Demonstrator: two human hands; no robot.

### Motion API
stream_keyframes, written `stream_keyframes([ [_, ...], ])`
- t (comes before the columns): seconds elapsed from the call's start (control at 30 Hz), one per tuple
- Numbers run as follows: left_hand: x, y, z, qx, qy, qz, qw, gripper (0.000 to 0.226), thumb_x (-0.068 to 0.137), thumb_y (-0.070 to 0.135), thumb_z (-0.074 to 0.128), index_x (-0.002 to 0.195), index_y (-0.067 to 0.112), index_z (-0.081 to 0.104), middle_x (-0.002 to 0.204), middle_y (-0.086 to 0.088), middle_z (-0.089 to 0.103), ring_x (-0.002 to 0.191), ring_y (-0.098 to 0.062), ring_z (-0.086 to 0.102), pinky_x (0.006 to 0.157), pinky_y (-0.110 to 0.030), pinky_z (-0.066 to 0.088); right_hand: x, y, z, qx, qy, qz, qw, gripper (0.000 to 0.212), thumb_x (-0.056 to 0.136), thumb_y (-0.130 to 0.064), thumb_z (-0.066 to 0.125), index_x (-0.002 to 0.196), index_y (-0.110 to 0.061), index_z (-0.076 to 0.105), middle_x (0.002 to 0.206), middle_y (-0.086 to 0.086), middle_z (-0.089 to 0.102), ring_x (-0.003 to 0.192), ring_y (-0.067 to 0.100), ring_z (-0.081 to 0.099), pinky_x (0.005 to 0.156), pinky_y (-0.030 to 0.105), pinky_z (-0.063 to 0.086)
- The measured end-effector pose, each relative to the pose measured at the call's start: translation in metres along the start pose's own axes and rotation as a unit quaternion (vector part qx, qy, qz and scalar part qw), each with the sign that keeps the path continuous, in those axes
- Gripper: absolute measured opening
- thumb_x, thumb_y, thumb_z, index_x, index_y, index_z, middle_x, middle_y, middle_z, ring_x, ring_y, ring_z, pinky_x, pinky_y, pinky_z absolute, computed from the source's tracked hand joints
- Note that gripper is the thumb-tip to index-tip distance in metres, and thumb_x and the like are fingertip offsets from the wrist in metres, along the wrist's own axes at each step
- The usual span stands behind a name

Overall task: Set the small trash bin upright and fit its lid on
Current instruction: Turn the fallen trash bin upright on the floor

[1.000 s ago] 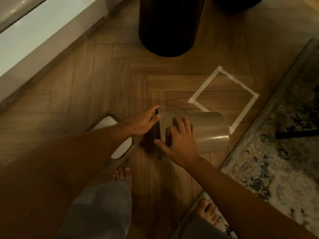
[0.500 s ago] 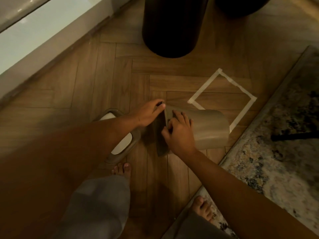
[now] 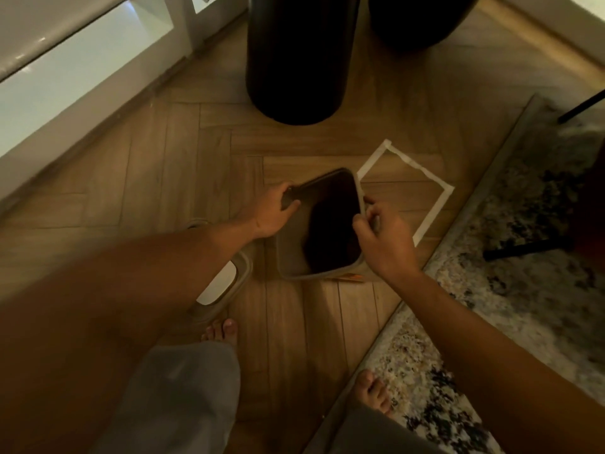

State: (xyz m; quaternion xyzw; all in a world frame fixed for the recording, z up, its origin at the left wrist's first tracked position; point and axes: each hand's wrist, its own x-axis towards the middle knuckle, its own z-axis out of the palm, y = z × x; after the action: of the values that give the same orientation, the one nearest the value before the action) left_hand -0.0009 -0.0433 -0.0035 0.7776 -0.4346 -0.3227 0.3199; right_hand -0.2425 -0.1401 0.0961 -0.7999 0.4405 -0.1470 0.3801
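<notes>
The small grey-brown trash bin stands with its open mouth facing up at me, its inside dark, on the wooden floor just left of a white tape square. My left hand grips the rim at the bin's upper left corner. My right hand holds the rim on the right side. The lid, grey-framed with a white centre, lies flat on the floor to the bin's lower left, partly hidden under my left forearm.
A tall dark cylinder stands on the floor beyond the bin, with another dark vessel to its right. A speckled rug edges the right side. A white cabinet base runs along the left. My bare feet are below the lid.
The bin lay on its side with its mouth toward the left; both hands have turned it so the mouth now faces up. The lid has stayed in place.
</notes>
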Motion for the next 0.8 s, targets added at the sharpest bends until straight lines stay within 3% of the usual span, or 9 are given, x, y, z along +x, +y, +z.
stream_keyframes([
  [0.1,0.001,-0.001,0.004,0.004,0.005,-0.011,1.0,0.055,0.099,0.039,0.059,0.149,0.021,0.044,0.14,-0.005,0.057,0.126,-0.02,0.055,0.095,-0.03,0.045,-0.005,0.011,-0.01,0.053,0.029,0.028,0.998,0.02,0.101,-0.028,0.062,0.084,-0.019,0.056,0.104,-0.021,0.071,0.08,-0.018,0.061,0.059,0.008,0.047],
  [0.23,0.004,0.018,0.014,-0.047,-0.009,-0.006,0.999,0.04,0.1,0.026,0.061,0.139,0.017,0.054,0.11,0.009,0.063,0.105,-0.014,0.064,0.076,-0.015,0.052,-0.008,0.027,-0.024,0.125,0.076,0.067,0.987,0.023,0.105,-0.027,0.058,0.085,-0.017,0.052,0.109,-0.028,0.067,0.087,0.0,0.067,0.062,0.017,0.052],
  [0.27,0.006,0.023,0.017,-0.05,-0.012,0.0,0.999,0.034,0.101,0.023,0.06,0.134,0.015,0.057,0.107,0.01,0.063,0.102,-0.015,0.065,0.075,-0.016,0.053,-0.009,0.032,-0.026,0.13,0.089,0.076,0.985,0.024,0.105,-0.027,0.057,0.084,-0.018,0.05,0.11,-0.023,0.066,0.081,0.002,0.066,0.061,0.02,0.05],
  [0.33,0.012,0.037,0.025,-0.044,-0.015,0.003,0.999,0.029,0.102,0.023,0.058,0.129,0.014,0.06,0.108,0.004,0.065,0.101,-0.019,0.066,0.077,-0.023,0.053,-0.013,0.042,-0.031,0.143,0.113,0.097,0.978,0.026,0.106,-0.026,0.056,0.082,-0.02,0.048,0.09,-0.01,0.062,0.067,0.003,0.056,0.059,0.025,0.045],
  [0.4,0.018,0.051,0.033,-0.036,-0.015,-0.009,0.999,0.028,0.103,0.024,0.055,0.128,0.015,0.06,0.113,-0.003,0.068,0.101,-0.023,0.067,0.081,-0.035,0.056,-0.017,0.052,-0.035,0.161,0.122,0.116,0.972,0.024,0.107,-0.025,0.056,0.085,-0.019,0.048,0.078,-0.004,0.056,0.066,0.008,0.053,0.057,0.026,0.044],
  [0.47,0.023,0.06,0.037,-0.026,-0.012,-0.015,0.999,0.025,0.103,0.026,0.053,0.126,0.02,0.061,0.11,-0.002,0.069,0.096,-0.022,0.068,0.082,-0.041,0.058,-0.021,0.061,-0.039,0.173,0.119,0.132,0.969,0.021,0.107,-0.025,0.055,0.089,-0.019,0.048,0.08,0.001,0.056,0.067,0.011,0.055,0.055,0.025,0.045],
  [0.53,0.026,0.07,0.04,-0.016,-0.01,-0.002,1.0,0.024,0.102,0.027,0.052,0.124,0.026,0.061,0.105,0.005,0.068,0.094,-0.019,0.068,0.079,-0.038,0.057,-0.025,0.07,-0.044,0.175,0.122,0.15,0.966,0.017,0.108,-0.027,0.054,0.092,-0.025,0.049,0.081,-0.001,0.057,0.061,0.003,0.056,0.05,0.019,0.044],
  [0.67,0.025,0.09,0.046,-0.04,-0.028,0.014,0.999,0.05,0.104,0.024,0.05,0.153,0.023,0.039,0.131,-0.001,0.064,0.112,-0.018,0.064,0.091,-0.036,0.054,-0.034,0.089,-0.05,0.153,0.13,0.175,0.964,0.011,0.108,-0.031,0.055,0.099,-0.03,0.05,0.092,-0.002,0.064,0.067,0.002,0.062,0.048,0.011,0.045],
  [0.8,0.021,0.105,0.053,0.006,-0.028,0.057,0.998,0.054,0.104,0.022,0.05,0.156,0.023,0.035,0.136,-0.005,0.063,0.116,-0.022,0.063,0.089,-0.025,0.047,-0.043,0.104,-0.057,0.124,0.114,0.191,0.967,0.015,0.107,-0.027,0.057,0.095,-0.031,0.05,0.094,-0.002,0.065,0.072,0.001,0.065,0.049,0.01,0.046],
])
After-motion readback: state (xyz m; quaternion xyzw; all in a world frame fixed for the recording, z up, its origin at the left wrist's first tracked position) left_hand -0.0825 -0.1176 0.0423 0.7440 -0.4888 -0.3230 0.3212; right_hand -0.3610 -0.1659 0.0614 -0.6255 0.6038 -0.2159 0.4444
